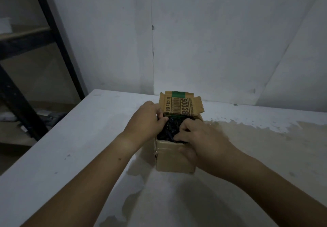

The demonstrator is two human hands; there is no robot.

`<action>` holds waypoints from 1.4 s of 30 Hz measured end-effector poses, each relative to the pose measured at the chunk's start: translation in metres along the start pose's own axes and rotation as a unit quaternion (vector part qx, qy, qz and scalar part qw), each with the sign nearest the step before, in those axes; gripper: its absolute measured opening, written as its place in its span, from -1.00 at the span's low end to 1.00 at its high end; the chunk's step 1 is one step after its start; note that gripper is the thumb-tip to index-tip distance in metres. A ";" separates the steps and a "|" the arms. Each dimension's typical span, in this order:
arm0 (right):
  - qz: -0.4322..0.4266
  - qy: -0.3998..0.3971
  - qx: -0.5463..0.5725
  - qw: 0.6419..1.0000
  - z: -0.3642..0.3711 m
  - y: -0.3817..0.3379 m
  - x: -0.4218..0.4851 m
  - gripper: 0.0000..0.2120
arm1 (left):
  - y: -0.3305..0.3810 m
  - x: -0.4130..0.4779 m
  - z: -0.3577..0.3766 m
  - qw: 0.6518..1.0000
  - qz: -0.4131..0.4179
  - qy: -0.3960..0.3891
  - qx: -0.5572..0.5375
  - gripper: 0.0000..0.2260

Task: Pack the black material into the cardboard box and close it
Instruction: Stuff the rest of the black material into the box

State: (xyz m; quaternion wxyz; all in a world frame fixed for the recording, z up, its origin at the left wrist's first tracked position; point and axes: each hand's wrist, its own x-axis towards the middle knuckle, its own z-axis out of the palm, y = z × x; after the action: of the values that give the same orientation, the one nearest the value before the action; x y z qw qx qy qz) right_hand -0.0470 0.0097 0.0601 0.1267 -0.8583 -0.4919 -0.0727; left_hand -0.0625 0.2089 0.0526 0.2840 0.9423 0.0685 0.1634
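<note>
Working over a small cardboard box (174, 157) that stands on a white table (70, 138), near its far edge and close to the wall (212, 31); both of the person's hands are at the box's open top.

Black material (170, 127): inside the box, filling the opening up to the rim; surface dark, crumpled and slightly shiny; what it is made of cannot be told.

Left hand (146, 118): at the far left corner of the opening; fingers curled down at the rim, thumb laid across the black material, pinching its edge; whether the fingers also catch the cardboard there cannot be told.

Right hand (200, 136): over the near right side of the opening; fingers curled into the black material, gripping it; the palm covers the box's right wall.

Flap (180, 105): far flap upright, leaning slightly back; printed with a barcode, large digits and a green band along its top; right edge torn; the box is not closed.

Table surface: white paint worn away in a broad tan patch (247, 147) to the right of the box and in front of it.

Surroundings: dark metal shelf frame (53, 31) at far left, beyond the table; light dim.
</note>
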 end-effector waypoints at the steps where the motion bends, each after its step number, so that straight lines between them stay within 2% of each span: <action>1: -0.003 -0.001 0.000 1.000 0.000 0.000 0.000 -0.74 | 0.002 0.001 0.001 1.000 -0.007 0.001 0.001 -0.79; 4: -0.001 0.014 0.007 1.000 0.001 -0.004 -0.003 -0.77 | 0.004 0.002 0.000 1.000 -0.004 0.002 -0.001 -0.76; 7: 0.051 0.044 0.067 0.996 0.003 -0.008 -0.010 -0.69 | 0.006 -0.005 -0.003 1.000 0.008 0.006 -0.001 -0.76; 10: 0.060 0.049 0.101 0.992 0.000 -0.006 -0.012 -0.75 | 0.007 -0.013 -0.013 0.999 0.027 -0.047 0.003 -0.73; 12: 0.043 0.050 0.059 0.996 -0.001 -0.006 -0.011 -0.79 | 0.008 -0.018 -0.026 0.993 0.006 -0.114 0.003 -0.81; 15: 0.053 0.042 -0.039 0.997 0.004 -0.001 -0.014 -0.60 | 0.008 -0.019 -0.037 0.979 -0.033 -0.193 0.046 -0.63; 17: 0.064 0.050 -0.069 0.994 0.009 0.001 -0.018 -0.57 | 0.012 -0.015 -0.038 0.976 -0.040 -0.210 0.033 -0.71; 26: 0.054 0.154 -0.096 0.982 0.027 0.001 -0.030 -0.68 | 0.013 -0.008 -0.024 0.972 -0.046 -0.220 0.065 -0.74; 29: 0.067 0.144 -0.098 0.982 0.028 -0.001 -0.031 -0.79 | 0.016 -0.007 -0.021 0.976 -0.054 -0.204 0.059 -0.74; 32: 0.094 0.112 -0.030 0.989 0.025 0.002 -0.034 -0.81 | 0.016 -0.015 -0.021 0.981 -0.046 -0.188 0.032 -0.74; 34: 0.120 0.099 0.089 0.984 0.018 0.002 -0.037 -0.76 | 0.009 -0.024 -0.018 0.987 -0.041 -0.156 -0.025 -0.75; 36: 0.160 0.139 0.247 0.946 0.011 0.005 -0.036 -0.67 | 0.001 -0.035 -0.011 0.990 -0.038 -0.111 -0.079 -0.77; 39: 0.273 0.234 0.402 0.842 0.004 0.026 -0.018 -0.52 | -0.006 -0.044 0.001 0.990 -0.031 -0.065 -0.123 -0.77; 41: 0.355 0.220 0.462 0.783 0.003 0.044 -0.004 -0.47 | -0.008 -0.047 0.008 0.988 -0.018 -0.042 -0.149 -0.76; 42: 0.379 0.197 0.480 0.766 0.004 0.053 0.002 -0.45 | -0.009 -0.048 0.009 0.985 -0.015 -0.033 -0.169 -0.73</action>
State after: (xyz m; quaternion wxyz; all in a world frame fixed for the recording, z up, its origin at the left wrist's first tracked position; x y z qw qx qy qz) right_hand -0.0004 -0.0128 0.0487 0.6337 -0.7687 -0.0621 0.0596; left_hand -0.1041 0.2005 0.0276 0.4440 0.8843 0.0444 0.1376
